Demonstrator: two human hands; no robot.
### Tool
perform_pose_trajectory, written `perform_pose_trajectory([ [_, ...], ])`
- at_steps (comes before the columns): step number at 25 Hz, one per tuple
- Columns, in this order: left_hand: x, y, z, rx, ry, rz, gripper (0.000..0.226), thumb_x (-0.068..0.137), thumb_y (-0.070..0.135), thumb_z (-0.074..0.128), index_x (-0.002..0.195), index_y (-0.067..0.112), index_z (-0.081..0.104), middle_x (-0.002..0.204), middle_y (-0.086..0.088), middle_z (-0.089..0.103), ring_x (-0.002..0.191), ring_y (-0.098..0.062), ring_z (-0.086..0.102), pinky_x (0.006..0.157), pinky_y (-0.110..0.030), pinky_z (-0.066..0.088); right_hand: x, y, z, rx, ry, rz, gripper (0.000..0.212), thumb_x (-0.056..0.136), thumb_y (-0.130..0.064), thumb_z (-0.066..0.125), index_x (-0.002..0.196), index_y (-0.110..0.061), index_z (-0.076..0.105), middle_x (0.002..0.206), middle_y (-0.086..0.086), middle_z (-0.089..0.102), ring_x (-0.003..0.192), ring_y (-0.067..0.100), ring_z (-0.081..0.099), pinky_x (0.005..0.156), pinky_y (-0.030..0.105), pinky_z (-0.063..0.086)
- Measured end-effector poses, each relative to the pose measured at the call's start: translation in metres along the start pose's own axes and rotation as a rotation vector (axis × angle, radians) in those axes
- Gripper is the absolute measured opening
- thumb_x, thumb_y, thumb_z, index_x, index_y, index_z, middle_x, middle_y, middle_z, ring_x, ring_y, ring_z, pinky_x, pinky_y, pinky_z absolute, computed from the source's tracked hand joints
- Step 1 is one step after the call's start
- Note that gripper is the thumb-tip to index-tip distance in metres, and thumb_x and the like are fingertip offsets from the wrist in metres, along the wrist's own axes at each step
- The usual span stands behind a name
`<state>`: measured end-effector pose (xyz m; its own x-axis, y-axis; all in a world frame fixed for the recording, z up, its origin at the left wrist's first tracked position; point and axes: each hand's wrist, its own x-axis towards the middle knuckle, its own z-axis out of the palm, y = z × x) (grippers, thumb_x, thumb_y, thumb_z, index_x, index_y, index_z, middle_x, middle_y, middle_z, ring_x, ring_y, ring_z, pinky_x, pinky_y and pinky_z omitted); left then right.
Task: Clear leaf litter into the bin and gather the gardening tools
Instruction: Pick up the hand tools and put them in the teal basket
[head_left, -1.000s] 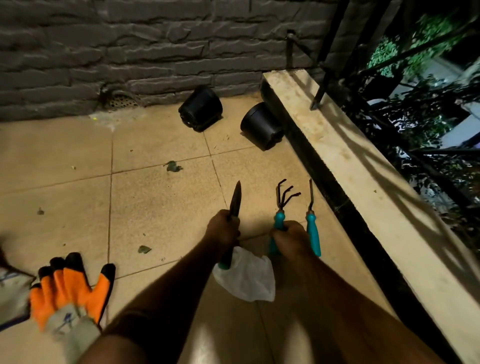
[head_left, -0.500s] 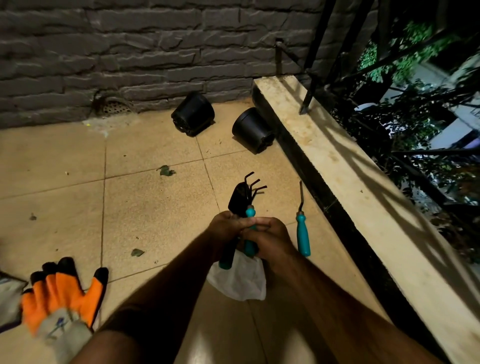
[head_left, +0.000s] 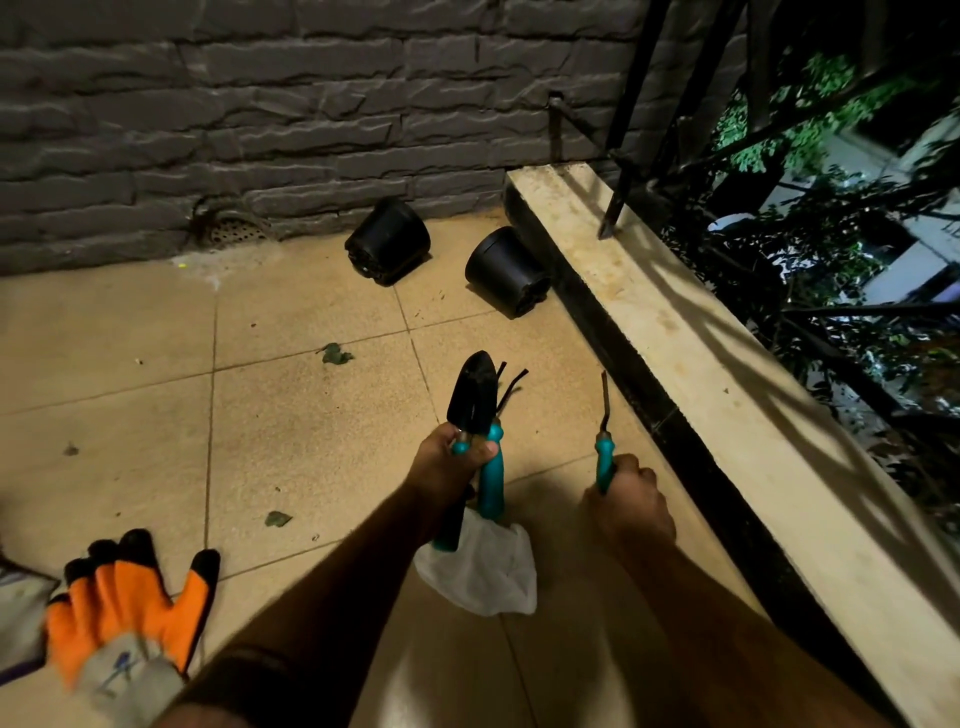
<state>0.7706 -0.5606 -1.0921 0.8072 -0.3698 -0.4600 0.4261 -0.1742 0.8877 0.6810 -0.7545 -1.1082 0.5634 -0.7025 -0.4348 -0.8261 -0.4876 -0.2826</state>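
My left hand (head_left: 448, 464) grips two teal-handled tools together above the tiled floor: a black trowel (head_left: 471, 396) and a claw rake (head_left: 493, 467) whose prongs stick out behind the trowel blade. My right hand (head_left: 626, 501) grips the teal handle of a third, narrow tool (head_left: 603, 431), its thin dark blade pointing away from me. A crumpled white cloth or bag (head_left: 483, 571) lies on the tiles under the left hand. Small leaf scraps (head_left: 335, 354) (head_left: 277, 518) lie on the floor to the left.
Two black plastic pots (head_left: 388, 248) (head_left: 506, 271) lie tipped near the brick wall. An orange and grey work glove (head_left: 122, 608) lies at the lower left. A stone ledge (head_left: 727, 395) with a metal railing runs along the right. A drain grate (head_left: 231, 231) sits at the wall's base.
The rake passed from my right hand to my left, which now holds it with the trowel. My right hand moved right and took hold of the narrow tool.
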Motion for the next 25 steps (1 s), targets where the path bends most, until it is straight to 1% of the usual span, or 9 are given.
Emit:
perform_pose_trajectory([
  [3, 0.001, -0.007, -0.009, -0.045, -0.027, 0.007, 0.029, 0.092, 0.018, 0.070, 0.119, 0.012, 0.058, 0.118, -0.015, 0.065, 0.102, -0.031, 0.065, 0.075, -0.036, 0.057, 0.005, -0.001, 0.007, 0.023, -0.097, -0.009, 0.060, 0.093, -0.024, 0.066, 0.145, -0.012, 0.037, 0.133, 0.011, 0.045, 0.111, 0.028, 0.055, 0.095, 0.042, 0.052],
  [5, 0.001, -0.012, -0.015, -0.112, -0.034, -0.009, 0.029, 0.092, 0.016, 0.070, 0.118, 0.014, 0.057, 0.121, -0.014, 0.065, 0.108, -0.034, 0.065, 0.085, -0.044, 0.059, 0.004, -0.010, 0.007, 0.102, -0.103, 0.018, 0.053, 0.097, -0.030, 0.061, 0.141, -0.010, 0.041, 0.131, 0.012, 0.045, 0.105, 0.027, 0.055, 0.088, 0.039, 0.050],
  [8, -0.008, -0.013, -0.023, -0.170, 0.022, -0.029, 0.031, 0.094, 0.014, 0.068, 0.123, 0.016, 0.056, 0.119, -0.009, 0.065, 0.107, -0.030, 0.065, 0.078, -0.039, 0.059, -0.020, -0.027, 0.011, 0.445, 0.040, 0.087, 0.043, 0.103, -0.042, 0.049, 0.131, -0.010, 0.050, 0.118, 0.010, 0.055, 0.096, 0.023, 0.059, 0.082, 0.039, 0.051],
  [10, -0.021, -0.013, -0.030, -0.183, 0.060, -0.040, 0.034, 0.094, 0.012, 0.067, 0.126, 0.018, 0.056, 0.117, -0.008, 0.065, 0.106, -0.030, 0.065, 0.075, -0.039, 0.059, -0.046, -0.034, 0.014, 0.632, 0.061, 0.040, 0.040, 0.103, -0.041, 0.050, 0.128, -0.010, 0.053, 0.107, 0.007, 0.061, 0.092, 0.021, 0.063, 0.080, 0.039, 0.056],
  [13, -0.050, 0.003, -0.039, -0.139, 0.067, -0.003, 0.037, 0.094, 0.009, 0.067, 0.129, 0.016, 0.056, 0.116, -0.009, 0.065, 0.105, -0.026, 0.066, 0.068, -0.032, 0.060, -0.093, -0.048, -0.002, 0.677, 0.017, -0.084, 0.038, 0.103, -0.039, 0.051, 0.123, -0.008, 0.057, 0.090, 0.002, 0.063, 0.074, 0.013, 0.061, 0.061, 0.026, 0.049],
  [15, -0.075, 0.031, -0.041, -0.135, 0.087, 0.004, 0.035, 0.094, 0.007, 0.066, 0.127, 0.017, 0.057, 0.112, -0.007, 0.067, 0.099, -0.021, 0.068, 0.062, -0.027, 0.059, -0.123, -0.062, -0.030, 0.684, 0.002, -0.128, 0.037, 0.103, -0.040, 0.050, 0.122, -0.010, 0.059, 0.084, -0.003, 0.060, 0.069, 0.008, 0.056, 0.056, 0.020, 0.042],
  [19, -0.139, 0.111, -0.036, -0.179, 0.112, 0.001, 0.031, 0.095, 0.006, 0.065, 0.123, 0.017, 0.058, 0.106, -0.009, 0.068, 0.096, -0.026, 0.069, 0.067, -0.036, 0.060, -0.184, -0.085, -0.110, 0.785, -0.099, -0.072, 0.034, 0.106, -0.035, 0.046, 0.129, -0.013, 0.056, 0.081, -0.008, 0.053, 0.063, 0.003, 0.051, 0.044, 0.011, 0.039],
  [22, -0.193, 0.186, -0.033, -0.175, 0.089, 0.011, 0.035, 0.095, 0.006, 0.064, 0.127, 0.018, 0.057, 0.109, -0.011, 0.068, 0.100, -0.026, 0.069, 0.071, -0.040, 0.063, -0.232, -0.101, -0.171, 0.901, -0.217, 0.053, 0.032, 0.105, -0.029, 0.049, 0.127, -0.006, 0.054, 0.089, 0.001, 0.053, 0.060, 0.009, 0.050, 0.036, 0.014, 0.039],
  [25, -0.251, 0.272, -0.026, -0.186, 0.097, 0.023, 0.035, 0.095, 0.009, 0.066, 0.126, 0.021, 0.058, 0.110, -0.008, 0.069, 0.102, -0.025, 0.069, 0.072, -0.042, 0.061, -0.287, -0.119, -0.250, 0.960, -0.247, 0.069, 0.029, 0.103, -0.028, 0.051, 0.122, -0.006, 0.054, 0.092, 0.006, 0.053, 0.063, 0.012, 0.050, 0.041, 0.018, 0.043],
])
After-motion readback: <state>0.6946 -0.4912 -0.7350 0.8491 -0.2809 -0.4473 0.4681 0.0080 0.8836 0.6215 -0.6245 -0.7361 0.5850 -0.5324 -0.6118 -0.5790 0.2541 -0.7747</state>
